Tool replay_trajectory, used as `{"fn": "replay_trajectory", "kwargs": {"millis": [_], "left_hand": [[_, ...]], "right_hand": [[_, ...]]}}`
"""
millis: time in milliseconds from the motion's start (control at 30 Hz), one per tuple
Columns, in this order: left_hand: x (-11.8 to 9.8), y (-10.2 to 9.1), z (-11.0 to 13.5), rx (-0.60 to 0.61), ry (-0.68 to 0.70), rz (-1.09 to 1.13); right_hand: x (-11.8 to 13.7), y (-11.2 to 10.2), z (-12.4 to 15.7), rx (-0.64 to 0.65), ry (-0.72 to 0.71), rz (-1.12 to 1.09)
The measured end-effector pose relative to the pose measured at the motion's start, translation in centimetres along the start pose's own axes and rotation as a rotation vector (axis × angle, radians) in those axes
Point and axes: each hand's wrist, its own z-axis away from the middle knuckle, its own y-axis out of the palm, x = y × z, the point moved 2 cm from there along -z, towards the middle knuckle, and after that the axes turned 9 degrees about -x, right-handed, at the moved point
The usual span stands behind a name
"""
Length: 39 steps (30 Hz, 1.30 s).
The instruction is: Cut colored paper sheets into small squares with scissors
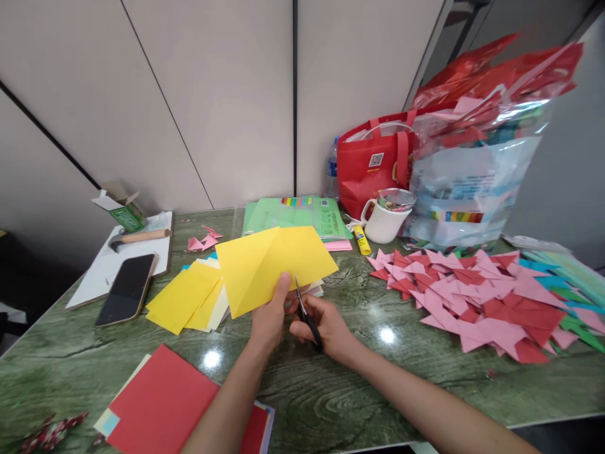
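My left hand [270,310] pinches a creased sheet of yellow paper [255,261] by its near edge, thumb on top. In my right hand [326,328] is a pair of scissors [309,323] with black handles, its blades pointing up at the yellow paper's lower edge, close to my left thumb. Whether the blades are closed on the paper is hard to make out. Under and left of the sheet lie more yellow papers [182,296], with cream and blue ones among them. A stack of coloured paper topped by a red sheet [163,403] lies partly beneath my left forearm.
On the right spreads a heap of folded pink and red paper pieces [472,296]. Behind stand a white mug [385,224], a glue stick [362,239], a red bag [359,164] and green paper packs [293,217]. At left are a phone [127,290] and a hammer [139,237].
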Motion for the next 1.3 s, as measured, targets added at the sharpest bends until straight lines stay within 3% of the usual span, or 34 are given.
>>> {"fn": "replay_trajectory", "kwargs": {"millis": [400,967,1133,1233,1300], "left_hand": [[-0.2,0.3,0.2,0.06,0.009,0.009],[-0.5,0.6,0.4,0.028,-0.047,0.113],[-1.4,0.6,0.3,-0.134,0.102,0.234],[-1.3,0.2,0.2,-0.239,0.124,0.061],[-0.9,0.0,0.2,-0.245,0.153,-0.04]], "right_hand": [[-0.6,-0.2,-0.1,-0.017,-0.002,0.044],[-0.9,-0.4,0.0,-0.033,0.023,0.023],[-1.1,-0.4,-0.1,-0.03,0.052,0.003],[-0.7,-0.3,-0.1,-0.019,0.042,-0.005],[-0.2,-0.2,-0.1,-0.013,0.005,-0.006]]}}
